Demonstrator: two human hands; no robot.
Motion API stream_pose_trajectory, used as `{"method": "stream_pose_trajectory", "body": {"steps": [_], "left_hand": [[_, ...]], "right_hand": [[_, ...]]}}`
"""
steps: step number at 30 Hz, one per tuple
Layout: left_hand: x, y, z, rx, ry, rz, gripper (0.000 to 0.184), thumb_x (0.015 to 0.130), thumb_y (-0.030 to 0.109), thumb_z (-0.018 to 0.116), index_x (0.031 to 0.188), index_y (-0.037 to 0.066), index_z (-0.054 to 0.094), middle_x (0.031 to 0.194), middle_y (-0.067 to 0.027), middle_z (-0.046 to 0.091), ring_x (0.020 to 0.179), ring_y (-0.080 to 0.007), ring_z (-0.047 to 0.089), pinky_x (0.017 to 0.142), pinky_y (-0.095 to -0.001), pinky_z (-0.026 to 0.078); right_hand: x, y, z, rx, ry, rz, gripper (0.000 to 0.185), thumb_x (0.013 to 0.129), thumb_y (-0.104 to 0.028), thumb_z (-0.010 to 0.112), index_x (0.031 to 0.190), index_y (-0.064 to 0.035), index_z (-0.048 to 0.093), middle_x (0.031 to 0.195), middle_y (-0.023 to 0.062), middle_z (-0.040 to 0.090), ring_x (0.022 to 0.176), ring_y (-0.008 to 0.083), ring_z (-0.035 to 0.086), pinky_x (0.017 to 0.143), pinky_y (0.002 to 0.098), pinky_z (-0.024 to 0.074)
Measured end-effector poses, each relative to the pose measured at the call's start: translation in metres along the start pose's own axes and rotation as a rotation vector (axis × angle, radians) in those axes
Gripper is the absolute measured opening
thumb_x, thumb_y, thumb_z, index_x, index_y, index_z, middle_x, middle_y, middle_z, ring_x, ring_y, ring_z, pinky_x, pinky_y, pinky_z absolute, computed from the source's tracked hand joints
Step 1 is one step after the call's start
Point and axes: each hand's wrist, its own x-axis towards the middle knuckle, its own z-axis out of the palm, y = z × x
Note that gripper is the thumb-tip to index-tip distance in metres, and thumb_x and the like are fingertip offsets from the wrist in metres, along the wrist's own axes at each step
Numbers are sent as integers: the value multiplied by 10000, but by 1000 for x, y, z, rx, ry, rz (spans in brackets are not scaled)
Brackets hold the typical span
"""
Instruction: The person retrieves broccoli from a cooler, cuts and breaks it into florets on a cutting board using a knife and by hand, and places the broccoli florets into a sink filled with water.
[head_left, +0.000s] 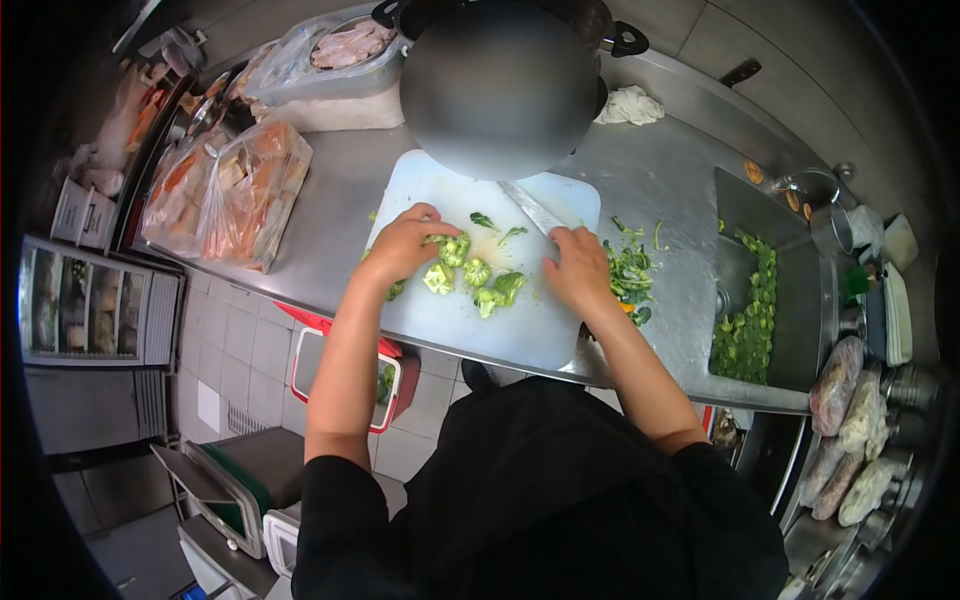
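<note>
A white cutting board (420, 310) lies on the steel counter with several cut broccoli florets (477, 272) on its middle. My left hand (400, 245) is at the left of the board, its fingers closed on a broccoli floret (453, 249) at the edge of the group. My right hand (580, 268) grips a knife at the board's right side. The knife's blade (530, 208) points up and left, lying low over the board, and its handle is hidden in the hand. Small green leaf scraps (482, 220) lie between the blade and the florets.
Broccoli leaves and stems (628, 270) are piled right of the board. The sink (735, 205) holds many green pieces (750, 310). Plastic bags of food (240, 195) stand at left. Behind the board, a blurred disc covers most of a black-handled pot (628, 40). A red-and-white bin (405, 390) sits below.
</note>
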Motion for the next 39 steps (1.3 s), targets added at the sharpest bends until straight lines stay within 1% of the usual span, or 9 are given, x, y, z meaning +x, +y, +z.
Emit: {"method": "stream_pose_trajectory", "body": {"steps": [5,7,11,13,18,20,23,27,39], "left_hand": [[12,-8,15,158,31,105,244,868,114,658,1083,178,752,1170,-63,667,1072,-294,628,929,-395,505],[15,-4,17,176,22,120,224,877,141,662,1082,168,750,1132,-66,691,1061,-307,636,920,-407,511],[10,-4,41,181,198,84,215,895,188,649,1086,154,743,1088,-70,709,986,-322,657,867,-440,528],[10,5,51,215,313,74,195,900,186,635,1061,141,733,1042,-84,711,936,-327,668,823,-451,538],[13,22,60,301,301,-12,171,895,191,620,1029,112,692,972,-122,704,860,-349,681,767,-476,545],[14,27,61,323,295,-36,172,892,190,615,1027,103,676,956,-134,700,838,-357,683,754,-484,545],[12,32,63,334,262,-66,205,892,192,602,1061,95,664,958,-141,702,835,-364,686,758,-492,547],[12,35,65,335,269,-108,216,886,194,618,1071,90,656,966,-142,706,843,-374,684,756,-490,549],[12,28,72,282,316,-79,227,871,190,658,1078,98,657,952,-138,709,824,-377,682,721,-490,549]], "right_hand": [[-13,26,0,-111,-35,73,593,808,-172,747,1369,-148,556,1185,149,555,1105,343,564,956,464,448],[-11,29,-3,-100,-63,136,580,822,-179,733,1372,-140,551,1195,161,552,1118,348,567,953,462,461],[-13,29,-10,-128,-187,292,524,887,-213,657,1385,-121,524,1190,205,571,1115,382,599,923,467,502],[-16,30,-9,-123,-199,269,505,908,-228,622,1388,-117,511,1175,220,585,1084,395,616,909,481,507],[-20,2,-10,-38,-235,206,429,948,-254,551,1341,-90,496,1099,252,625,986,429,647,879,509,515],[-16,-18,-10,98,-282,92,343,968,-247,522,1249,-51,499,1068,260,637,979,433,648,861,526,514],[-4,-42,-3,134,-376,22,274,994,-238,526,1188,-47,492,1008,248,657,948,424,647,827,521,506],[2,-53,2,92,-352,-66,237,997,-218,516,1107,-14,468,925,232,670,878,437,656,777,533,510],[28,-46,25,63,-495,-67,273,973,-212,482,1136,4,516,1012,243,696,976,419,672,851,515,520]]}}
